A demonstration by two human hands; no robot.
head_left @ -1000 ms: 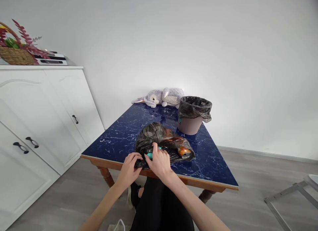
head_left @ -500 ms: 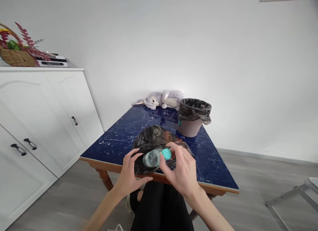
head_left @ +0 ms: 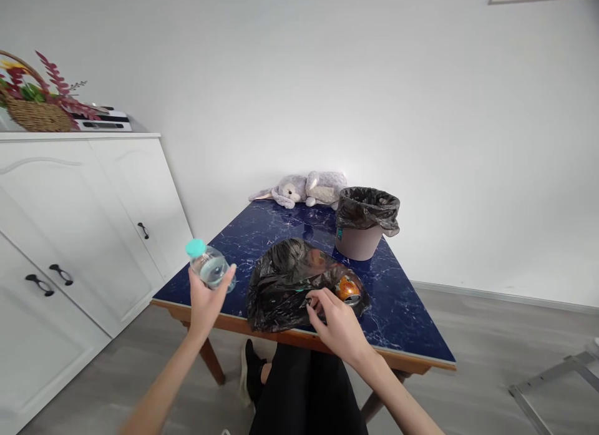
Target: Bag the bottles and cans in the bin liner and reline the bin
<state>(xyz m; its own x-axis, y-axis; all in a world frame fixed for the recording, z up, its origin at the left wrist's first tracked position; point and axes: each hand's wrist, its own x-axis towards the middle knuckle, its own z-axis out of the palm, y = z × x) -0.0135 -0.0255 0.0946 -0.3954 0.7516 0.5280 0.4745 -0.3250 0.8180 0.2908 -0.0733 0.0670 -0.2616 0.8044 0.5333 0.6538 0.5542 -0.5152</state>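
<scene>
My left hand [head_left: 206, 304] is wrapped round a clear plastic bottle [head_left: 211, 265] with a turquoise cap. The bottle is tilted above the left front part of the table and contains some liquid. On the front of the table lies a black plastic bag [head_left: 276, 291] with things inside. My right hand [head_left: 339, 322] is at the bag's near side, its thumb and fingers pinching the thin plastic. Beside those fingers an orange can [head_left: 347, 289] shows at the bag's right end. A small turquoise bit shows in the bag just above the fingertips.
A lined waste bin [head_left: 360, 241] stands at the table's right side. A plush rabbit [head_left: 304, 188] lies along the back against the wall. White cabinets [head_left: 93, 210] with a flower basket [head_left: 40, 113] on top are at left. A metal frame [head_left: 556, 379] stands on the floor at right.
The bottle has moved from over the bag out to the left, passing from my right hand into my left. My right hand has dropped to the bag, and the orange can now shows.
</scene>
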